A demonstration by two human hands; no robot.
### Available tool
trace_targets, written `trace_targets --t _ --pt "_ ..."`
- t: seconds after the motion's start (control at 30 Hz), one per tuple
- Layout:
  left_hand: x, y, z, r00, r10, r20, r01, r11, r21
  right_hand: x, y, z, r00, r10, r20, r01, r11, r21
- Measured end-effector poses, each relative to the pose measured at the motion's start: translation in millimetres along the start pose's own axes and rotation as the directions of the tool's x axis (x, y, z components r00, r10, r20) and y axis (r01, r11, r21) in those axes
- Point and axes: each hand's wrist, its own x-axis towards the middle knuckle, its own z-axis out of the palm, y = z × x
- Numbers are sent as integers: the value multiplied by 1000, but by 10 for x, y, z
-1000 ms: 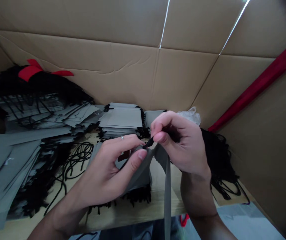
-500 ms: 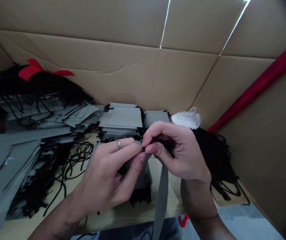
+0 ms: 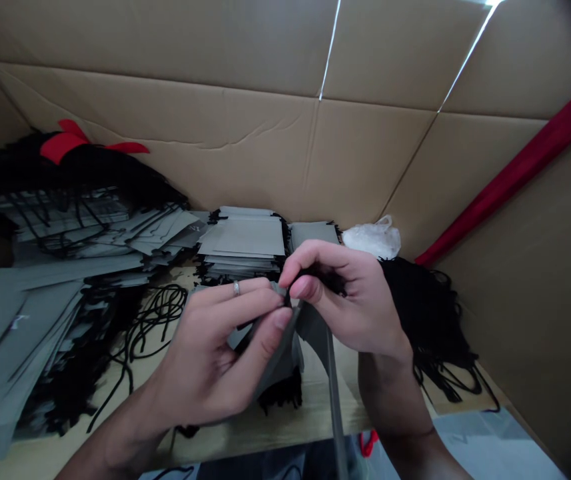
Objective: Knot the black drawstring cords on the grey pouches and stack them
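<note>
Corrugated cardboard walls in a work space around a wooden table, with stacks of grey paper bags at the far side, a heap of black cords to the right and a loose black cord to the left. A red ribbon sits far left. At centre, near the person, the left hand, wearing a ring, pinches the top edge of a grey paper bag between thumb and fingers. The right hand, fingers curled together, pinches a black cord end right at the bag's rim. Working with both hands this close keeps the cord tip steady against the opening. A long grey flap hangs past the table's near edge.
</note>
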Motion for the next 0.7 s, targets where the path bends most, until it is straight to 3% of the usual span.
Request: trace_targets --t 0.23,0.37,0.53,0.7 --pt "88 11 -2 981 -168 93 175 982 -74 -7 -8 -48 994 -60 -95 50 993 -110" --pt "88 -36 73 955 -296 -15 283 925 -253 -21 -57 -16 996 -17 -91 1 986 -169" --pt "82 -48 110 952 -298 -70 254 897 -361 -1 -86 41 988 56 -144 -83 977 -195" --pt "80 -44 90 924 -366 -115 299 875 -381 -29 -130 51 971 -23 -239 -41 965 -260"
